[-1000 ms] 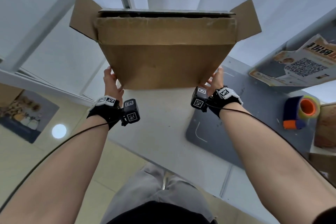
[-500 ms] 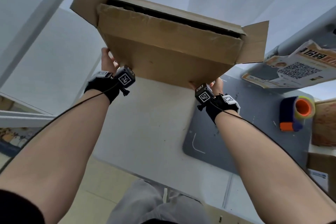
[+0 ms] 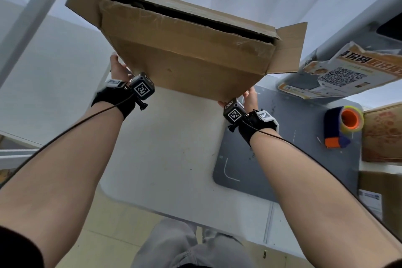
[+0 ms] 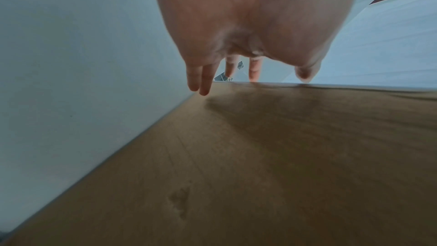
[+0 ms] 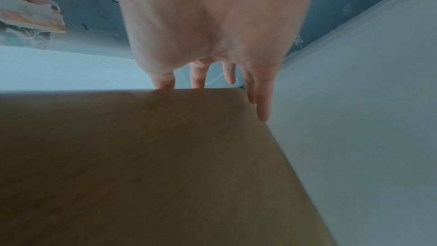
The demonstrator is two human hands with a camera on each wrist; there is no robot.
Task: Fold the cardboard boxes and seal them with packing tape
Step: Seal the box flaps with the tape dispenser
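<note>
A brown cardboard box (image 3: pixel 191 61) is held up in the air above the white table (image 3: pixel 165 148), tilted, with its left end higher. Two side flaps stick out at its ends, and a dark slit shows between the long top flaps. My left hand (image 3: pixel 118 67) presses the lower left corner and my right hand (image 3: pixel 250 97) the lower right corner. In the wrist views the left hand (image 4: pixel 236 78) and right hand (image 5: pixel 212 89) lie with straight fingers along the edges of the box (image 4: pixel 260 156) (image 5: pixel 141 156). A blue and orange tape dispenser (image 3: pixel 343 124) lies on the grey mat (image 3: pixel 282 159).
A leaflet with a QR code (image 3: pixel 343 72) hangs at the right above the mat. A printed cardboard sheet (image 3: pixel 382 132) and another flat carton (image 3: pixel 380 193) lie at the table's right edge. A white frame post (image 3: pixel 32 17) rises at the left.
Both hands have turned the box, so its left end rose and its right end dropped. The view has shifted too; the tape dispenser stays on the mat.
</note>
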